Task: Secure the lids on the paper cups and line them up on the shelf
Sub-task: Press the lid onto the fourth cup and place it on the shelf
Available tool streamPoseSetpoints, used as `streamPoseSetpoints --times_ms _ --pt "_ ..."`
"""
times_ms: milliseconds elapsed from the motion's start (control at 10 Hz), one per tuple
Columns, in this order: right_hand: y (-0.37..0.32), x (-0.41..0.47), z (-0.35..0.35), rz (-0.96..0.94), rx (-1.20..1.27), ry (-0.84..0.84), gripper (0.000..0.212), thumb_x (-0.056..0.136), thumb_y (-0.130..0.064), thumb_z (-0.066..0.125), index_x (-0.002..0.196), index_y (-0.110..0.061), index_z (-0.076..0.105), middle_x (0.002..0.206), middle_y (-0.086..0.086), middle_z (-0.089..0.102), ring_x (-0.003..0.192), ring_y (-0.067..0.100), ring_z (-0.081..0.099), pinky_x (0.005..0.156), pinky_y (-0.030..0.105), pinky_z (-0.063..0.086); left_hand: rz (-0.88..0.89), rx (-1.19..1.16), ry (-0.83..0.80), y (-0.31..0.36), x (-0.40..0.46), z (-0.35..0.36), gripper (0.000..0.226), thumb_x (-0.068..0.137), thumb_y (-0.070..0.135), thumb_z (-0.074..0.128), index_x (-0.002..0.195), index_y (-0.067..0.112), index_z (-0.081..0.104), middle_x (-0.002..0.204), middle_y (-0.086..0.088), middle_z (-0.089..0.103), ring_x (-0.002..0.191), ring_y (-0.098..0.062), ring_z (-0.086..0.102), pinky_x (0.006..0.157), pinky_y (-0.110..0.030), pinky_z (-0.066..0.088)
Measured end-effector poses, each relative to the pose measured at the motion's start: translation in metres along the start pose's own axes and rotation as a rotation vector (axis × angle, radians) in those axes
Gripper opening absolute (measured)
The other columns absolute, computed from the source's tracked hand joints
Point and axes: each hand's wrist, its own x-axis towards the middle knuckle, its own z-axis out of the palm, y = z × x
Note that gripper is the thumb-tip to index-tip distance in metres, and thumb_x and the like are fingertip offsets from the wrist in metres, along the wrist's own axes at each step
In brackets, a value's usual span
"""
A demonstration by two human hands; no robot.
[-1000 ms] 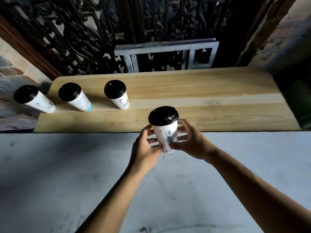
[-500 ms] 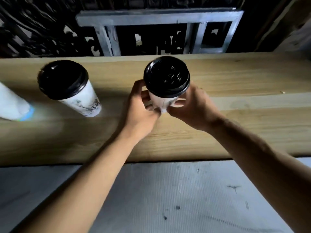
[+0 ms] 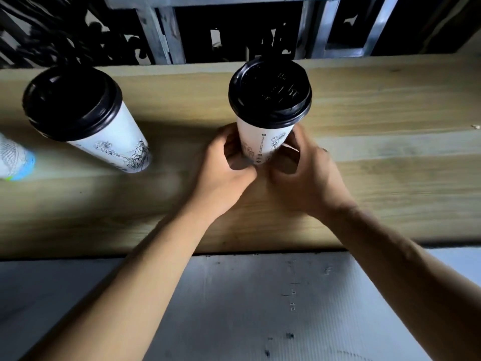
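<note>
A white paper cup (image 3: 263,142) with a black lid (image 3: 269,92) stands upright on the wooden shelf (image 3: 377,178), near its middle. My left hand (image 3: 223,173) and my right hand (image 3: 304,173) wrap around the cup's lower part from either side. To the left, a second lidded cup (image 3: 86,118) with a black line drawing stands on the shelf. At the far left edge only the base of a third cup (image 3: 14,162), with a blue band, shows.
Behind the shelf runs a dark ornate metal grille (image 3: 65,35) with a grey metal frame (image 3: 161,29). In front of the shelf lies a grey floor surface (image 3: 260,308). The shelf's right half holds nothing but a small white speck (image 3: 475,126).
The cup went from in front of the shelf's edge forward onto the shelf, both hands still around it. The view has closed in on the shelf.
</note>
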Motion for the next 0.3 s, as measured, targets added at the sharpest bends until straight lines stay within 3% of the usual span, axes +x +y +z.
streamPoseSetpoints --times_ms 100,200,300 --pt "0.005 -0.009 0.005 0.002 0.027 -0.001 0.081 0.079 -0.011 0.07 0.153 -0.017 0.038 0.139 -0.007 0.068 0.124 0.006 0.065 0.103 0.025 0.052 -0.025 -0.028 0.001 -0.005 -0.004 0.0 0.072 0.078 -0.019 0.063 0.143 0.007 0.047 0.138 -0.004 0.063 0.126 -0.009 0.06 0.11 -0.022 0.046" --pt "0.0 -0.015 0.0 0.08 0.083 -0.005 0.095 0.083 -0.007 0.07 0.162 -0.015 0.018 0.161 0.003 0.046 0.141 0.018 0.052 0.116 0.038 0.044 -0.067 0.015 -0.019 -0.006 -0.004 -0.001 0.083 0.073 0.008 0.075 0.147 0.021 0.041 0.138 0.006 0.059 0.13 -0.005 0.054 0.114 -0.03 0.042" --pt "-0.009 -0.033 -0.001 0.152 0.036 -0.038 0.094 0.087 -0.011 0.07 0.162 -0.012 0.015 0.165 0.007 0.038 0.146 0.024 0.046 0.12 0.036 0.037 -0.119 0.073 -0.026 -0.002 -0.02 -0.001 0.089 0.075 0.019 0.078 0.152 0.022 0.034 0.151 -0.001 0.049 0.141 -0.012 0.046 0.117 -0.034 0.039"
